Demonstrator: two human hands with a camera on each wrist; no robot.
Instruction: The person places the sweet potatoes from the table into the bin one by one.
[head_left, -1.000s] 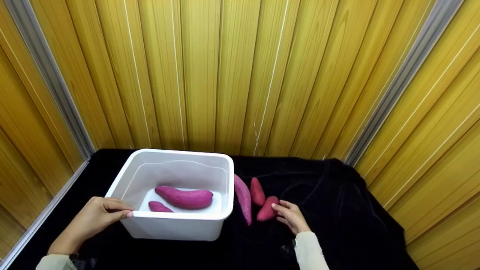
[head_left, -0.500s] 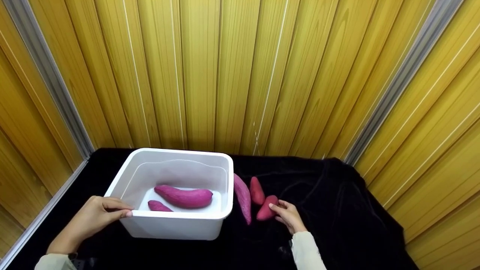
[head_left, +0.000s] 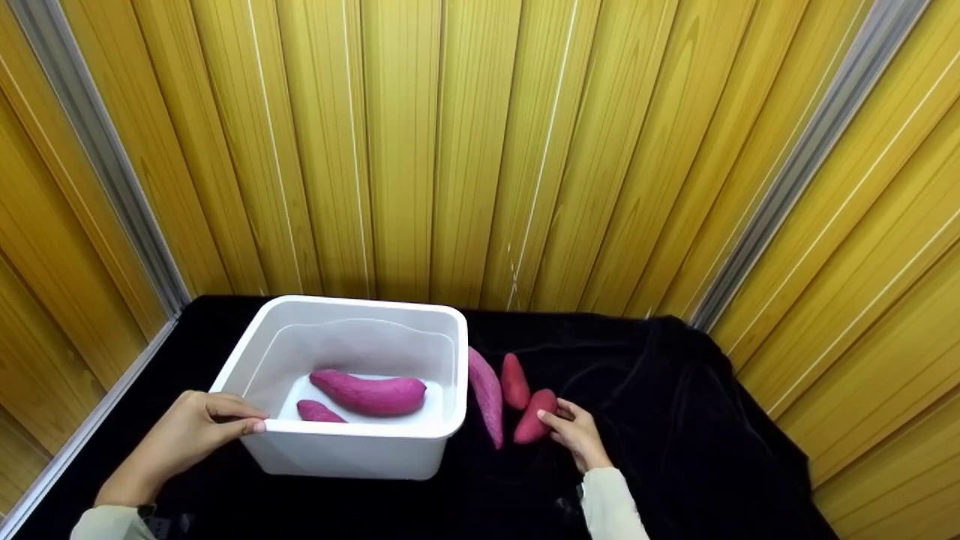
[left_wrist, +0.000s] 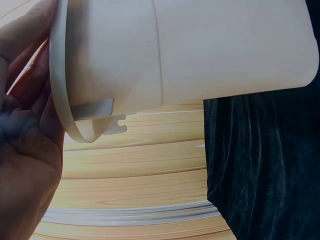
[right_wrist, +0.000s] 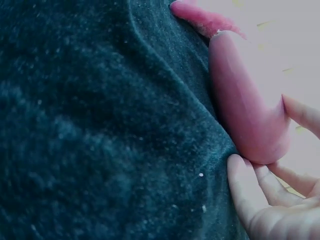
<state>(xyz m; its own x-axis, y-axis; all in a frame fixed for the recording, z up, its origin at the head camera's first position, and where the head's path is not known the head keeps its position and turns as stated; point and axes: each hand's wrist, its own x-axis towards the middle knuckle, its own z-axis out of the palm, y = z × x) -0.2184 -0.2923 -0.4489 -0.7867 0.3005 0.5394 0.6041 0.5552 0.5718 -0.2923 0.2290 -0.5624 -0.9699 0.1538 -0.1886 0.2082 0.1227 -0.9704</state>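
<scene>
Two purple tubers (head_left: 367,394) lie in the white bin (head_left: 352,430); outside it, on the black cloth (head_left: 645,409), the right hand (head_left: 579,436) now draws its spread fingers into a snugger pinch on the nearer red tuber (head_left: 532,427), so that hold looks firmer. The left hand's (head_left: 193,431) fingers stay pinched on the bin's rim.

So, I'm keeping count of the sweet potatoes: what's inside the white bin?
A large purple sweet potato, fully in view, and a second one, partly covered by the near wall. Anything else low behind that wall can't be seen.
</scene>
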